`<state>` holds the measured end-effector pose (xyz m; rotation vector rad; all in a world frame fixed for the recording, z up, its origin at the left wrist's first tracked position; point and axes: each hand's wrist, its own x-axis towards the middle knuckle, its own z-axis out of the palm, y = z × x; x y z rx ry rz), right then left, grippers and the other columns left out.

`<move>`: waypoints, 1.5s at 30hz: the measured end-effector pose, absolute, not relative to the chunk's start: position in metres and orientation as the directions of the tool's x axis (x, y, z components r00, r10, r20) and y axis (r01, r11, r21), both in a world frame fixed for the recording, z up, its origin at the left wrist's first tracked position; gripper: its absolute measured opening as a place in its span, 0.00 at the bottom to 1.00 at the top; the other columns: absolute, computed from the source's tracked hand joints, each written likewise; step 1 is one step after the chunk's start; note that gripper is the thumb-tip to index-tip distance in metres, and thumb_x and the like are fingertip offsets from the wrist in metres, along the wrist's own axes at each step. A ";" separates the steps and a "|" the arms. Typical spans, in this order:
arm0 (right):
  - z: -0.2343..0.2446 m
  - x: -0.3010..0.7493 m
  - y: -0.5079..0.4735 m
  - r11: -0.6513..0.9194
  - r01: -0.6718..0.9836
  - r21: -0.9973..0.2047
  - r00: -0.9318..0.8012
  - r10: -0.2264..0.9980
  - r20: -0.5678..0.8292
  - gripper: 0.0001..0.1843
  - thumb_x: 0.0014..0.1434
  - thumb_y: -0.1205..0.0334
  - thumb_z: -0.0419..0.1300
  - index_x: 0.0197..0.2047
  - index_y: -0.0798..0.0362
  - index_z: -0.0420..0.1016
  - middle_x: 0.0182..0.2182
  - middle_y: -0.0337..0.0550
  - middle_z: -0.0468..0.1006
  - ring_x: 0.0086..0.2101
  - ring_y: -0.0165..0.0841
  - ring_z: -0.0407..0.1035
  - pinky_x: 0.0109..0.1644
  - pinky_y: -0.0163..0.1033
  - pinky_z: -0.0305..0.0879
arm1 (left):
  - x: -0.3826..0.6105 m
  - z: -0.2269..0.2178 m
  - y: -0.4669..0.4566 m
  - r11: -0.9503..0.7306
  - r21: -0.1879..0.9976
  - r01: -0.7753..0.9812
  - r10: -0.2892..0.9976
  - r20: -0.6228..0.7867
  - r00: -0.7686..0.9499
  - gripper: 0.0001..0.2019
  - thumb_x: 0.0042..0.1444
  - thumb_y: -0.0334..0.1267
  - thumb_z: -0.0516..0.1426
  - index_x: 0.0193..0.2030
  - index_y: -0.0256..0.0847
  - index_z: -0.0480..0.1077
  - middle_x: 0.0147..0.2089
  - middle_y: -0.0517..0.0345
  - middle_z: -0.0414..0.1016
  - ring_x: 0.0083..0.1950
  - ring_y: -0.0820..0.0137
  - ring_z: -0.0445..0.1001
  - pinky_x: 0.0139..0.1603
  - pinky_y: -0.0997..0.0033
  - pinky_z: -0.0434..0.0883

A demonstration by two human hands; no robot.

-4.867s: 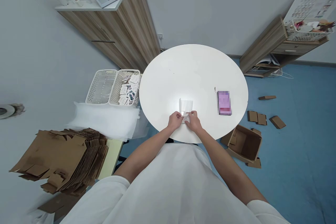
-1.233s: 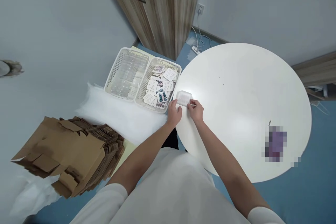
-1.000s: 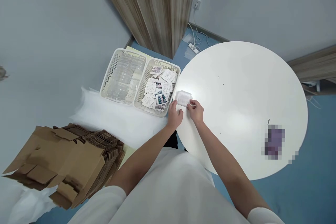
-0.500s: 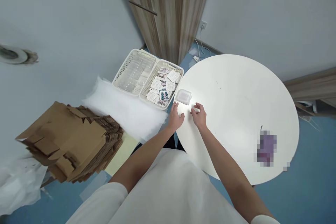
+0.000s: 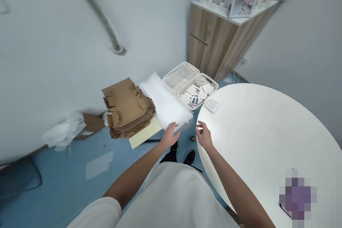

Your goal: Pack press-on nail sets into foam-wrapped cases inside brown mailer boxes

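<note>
My left hand (image 5: 170, 136) holds nothing. Its fingers are apart, close to the near end of a stack of thin white sheets (image 5: 167, 101). Over the rim of the round white table (image 5: 256, 124), my right hand (image 5: 204, 136) is also empty, with its fingers loosely bent and apart. Beyond that hand, a small translucent plastic box (image 5: 212, 106) lies at the table's left edge. One white basket (image 5: 178, 94) beside the table contains cards with what look like press-on nails (image 5: 195, 100). Clear plastic pieces (image 5: 181, 75) fill the adjoining basket.
Flattened brown cardboard boxes (image 5: 128, 108) form a pile on a pale yellow board (image 5: 145, 133) at left. A wood-grain cabinet (image 5: 213, 42) stands in the corner. White plastic wrapping (image 5: 64, 130) lies by the wall. A pixelated purple item (image 5: 298, 197) is on the table's right side.
The view has swung left, bringing more floor and the cabinet top into sight. Both hands have drawn back from the plastic box, which stays on the table, and the left has moved toward the white sheets.
</note>
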<state>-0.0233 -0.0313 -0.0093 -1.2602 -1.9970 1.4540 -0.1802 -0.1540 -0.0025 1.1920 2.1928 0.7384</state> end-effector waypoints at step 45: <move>0.035 -0.325 -0.102 0.239 0.374 -0.896 -0.722 0.681 -0.120 0.22 0.49 0.56 0.54 0.46 0.55 0.69 0.35 0.45 0.76 0.27 0.32 0.70 0.37 0.44 0.69 | -0.407 0.023 -0.333 0.660 0.410 0.630 0.665 0.073 -0.744 0.18 0.48 0.48 0.55 0.44 0.45 0.69 0.55 0.47 0.63 0.60 0.52 0.52 0.58 0.44 0.39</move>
